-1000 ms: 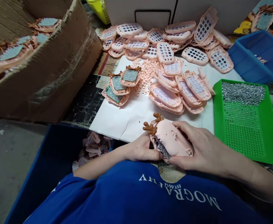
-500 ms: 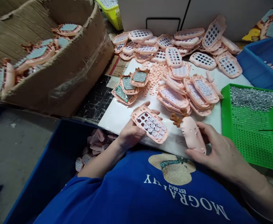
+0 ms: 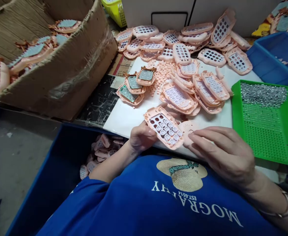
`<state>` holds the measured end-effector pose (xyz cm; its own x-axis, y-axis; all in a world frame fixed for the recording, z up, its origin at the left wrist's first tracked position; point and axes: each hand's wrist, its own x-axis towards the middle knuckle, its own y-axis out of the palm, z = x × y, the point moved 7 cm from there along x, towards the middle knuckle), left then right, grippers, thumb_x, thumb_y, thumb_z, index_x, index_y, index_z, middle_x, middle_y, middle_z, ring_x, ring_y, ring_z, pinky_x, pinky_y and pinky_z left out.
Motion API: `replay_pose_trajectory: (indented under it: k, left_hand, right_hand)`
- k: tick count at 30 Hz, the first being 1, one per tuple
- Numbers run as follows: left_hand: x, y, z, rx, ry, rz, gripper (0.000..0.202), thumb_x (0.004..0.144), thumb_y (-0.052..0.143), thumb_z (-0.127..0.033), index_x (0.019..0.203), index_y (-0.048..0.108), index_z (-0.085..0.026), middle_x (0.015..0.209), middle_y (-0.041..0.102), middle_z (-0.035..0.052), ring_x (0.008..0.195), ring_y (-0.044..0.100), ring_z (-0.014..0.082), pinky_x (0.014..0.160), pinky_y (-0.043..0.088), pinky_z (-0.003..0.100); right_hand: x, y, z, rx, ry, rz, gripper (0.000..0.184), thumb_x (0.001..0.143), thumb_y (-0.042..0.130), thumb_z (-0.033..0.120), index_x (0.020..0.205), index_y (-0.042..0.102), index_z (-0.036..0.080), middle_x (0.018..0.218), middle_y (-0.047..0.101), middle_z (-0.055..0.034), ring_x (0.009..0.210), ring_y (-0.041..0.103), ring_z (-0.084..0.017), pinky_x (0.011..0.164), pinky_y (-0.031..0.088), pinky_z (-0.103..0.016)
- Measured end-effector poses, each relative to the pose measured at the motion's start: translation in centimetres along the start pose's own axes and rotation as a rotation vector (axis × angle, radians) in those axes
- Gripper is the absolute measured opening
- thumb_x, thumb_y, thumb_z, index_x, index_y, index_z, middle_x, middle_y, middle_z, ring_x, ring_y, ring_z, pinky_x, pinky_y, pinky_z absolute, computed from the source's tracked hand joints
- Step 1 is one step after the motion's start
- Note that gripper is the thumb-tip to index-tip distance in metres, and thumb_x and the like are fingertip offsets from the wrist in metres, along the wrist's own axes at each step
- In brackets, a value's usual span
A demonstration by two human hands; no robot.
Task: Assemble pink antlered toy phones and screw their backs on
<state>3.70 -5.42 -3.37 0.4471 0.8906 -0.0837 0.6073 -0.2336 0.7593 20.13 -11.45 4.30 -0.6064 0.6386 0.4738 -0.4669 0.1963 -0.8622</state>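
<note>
My left hand point(image 3: 144, 136) grips a pink toy phone shell point(image 3: 164, 127) by its lower left edge. White keys sit in most of its openings, and the upper openings are dark and bare. Just to the right, my right hand point(image 3: 222, 154) pinches a smooth pink cover point(image 3: 188, 128) dotted with small holes. That cover lies partly behind the shell's right edge, so its far end is hidden. Beyond both hands, a stack of pink shells with white keypads point(image 3: 179, 95) rests on the white board. Shells with circuit boards point(image 3: 134, 82) lie to the left of it.
Loose pink keys point(image 3: 162, 73) are heaped mid-board. More shells point(image 3: 151, 46) line the back. A green tray point(image 3: 262, 131) of screws and a blue bin point(image 3: 277, 59) stand right. A cardboard box point(image 3: 85, 75) is left, with a dark blue bin point(image 3: 57, 157) below.
My right hand has moved left and turned its cover, bringing it against or behind the keypad shell. The brown antlers no longer show clearly. My left hand shifted slightly right with its shell.
</note>
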Motion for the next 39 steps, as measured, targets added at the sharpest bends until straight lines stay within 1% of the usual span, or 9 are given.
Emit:
replay_pose_trajectory:
  k: [4,8,12,17,22,27,32,36,39]
  left_hand:
    - [0.0,0.6,0.7,0.001,-0.049,0.031,0.095,0.051,0.061,-0.02,0.144,0.042,-0.017,0.133,0.064,0.0139,0.127,0.057,0.0407,0.106,0.046,0.058]
    - [-0.3,0.8,1.4,0.029,-0.08,0.06,0.096,0.05,0.063,-0.021,0.144,0.042,-0.018,0.134,0.063,0.0145,0.127,0.057,0.0409,0.106,0.046,0.057]
    - [-0.6,1.3,2.3,0.046,-0.131,0.072,0.097,0.049,0.065,-0.02,0.143,0.043,-0.018,0.135,0.063,0.0143,0.124,0.06,0.0401,0.103,0.048,0.055]
    - [-0.7,2.3,3.1,0.035,-0.16,0.076,0.097,0.048,0.065,-0.018,0.142,0.044,-0.016,0.133,0.065,0.0138,0.12,0.062,0.0395,0.099,0.051,0.053]
    - [-0.7,2.8,3.4,0.031,-0.143,0.093,0.096,0.046,0.063,-0.016,0.141,0.046,-0.016,0.131,0.066,0.0125,0.116,0.065,0.0377,0.097,0.053,0.049]
    - [-0.8,2.8,3.6,0.03,-0.137,0.087,0.091,0.046,0.063,-0.018,0.137,0.05,-0.014,0.128,0.067,0.0138,0.111,0.067,0.0379,0.091,0.055,0.048]
    - [-0.9,2.9,3.8,0.01,-0.145,0.101,0.09,0.046,0.062,-0.018,0.135,0.052,-0.013,0.126,0.069,0.0139,0.111,0.067,0.038,0.091,0.056,0.047]
    - [-0.9,2.7,4.1,-0.007,-0.16,0.09,0.094,0.045,0.062,-0.017,0.138,0.05,-0.015,0.126,0.07,0.0124,0.113,0.067,0.0383,0.095,0.054,0.049]
    - [-0.9,2.3,3.9,-0.039,-0.132,0.089,0.094,0.046,0.062,-0.018,0.139,0.05,-0.016,0.128,0.07,0.013,0.116,0.066,0.0388,0.099,0.052,0.051]
  right_hand:
    - [1.8,0.5,1.0,0.135,-0.099,0.067,0.032,0.095,0.061,0.013,0.126,0.064,0.021,0.122,0.072,-0.0073,0.118,0.061,-0.026,0.1,0.05,-0.046]
    - [2.5,0.6,1.1,0.239,-0.09,0.129,0.02,0.098,0.061,0.02,0.115,0.07,0.018,0.115,0.075,-0.0078,0.114,0.064,-0.023,0.098,0.052,-0.043]
    - [2.5,0.8,1.1,0.177,-0.076,0.137,0.022,0.099,0.057,0.024,0.115,0.071,0.018,0.117,0.073,-0.009,0.115,0.062,-0.026,0.095,0.052,-0.044]
    - [2.7,0.9,1.4,0.008,-0.068,0.069,0.021,0.099,0.058,0.022,0.113,0.073,0.016,0.117,0.074,-0.0088,0.103,0.063,-0.026,0.083,0.049,-0.042]
    - [3.2,1.1,1.6,-0.027,-0.021,0.019,0.02,0.099,0.057,0.024,0.107,0.074,0.017,0.109,0.075,-0.0059,0.092,0.061,-0.022,0.08,0.044,-0.04]
    - [3.2,1.2,1.5,-0.036,-0.012,-0.004,0.021,0.1,0.054,0.025,0.106,0.075,0.019,0.105,0.075,-0.005,0.092,0.06,-0.022,0.08,0.043,-0.04]
    - [2.9,1.4,1.9,-0.041,-0.089,0.001,0.023,0.102,0.052,0.027,0.108,0.073,0.021,0.107,0.075,-0.0035,0.096,0.06,-0.023,0.083,0.044,-0.04]
    - [3.0,1.1,1.8,0.037,-0.075,-0.021,0.018,0.099,0.056,0.024,0.107,0.073,0.02,0.107,0.075,-0.006,0.098,0.063,-0.024,0.083,0.047,-0.042]
    - [2.7,-0.8,1.1,0.19,-0.041,-0.159,0.018,0.095,0.061,0.019,0.111,0.071,0.019,0.111,0.073,-0.0089,0.099,0.067,-0.025,0.083,0.051,-0.041]
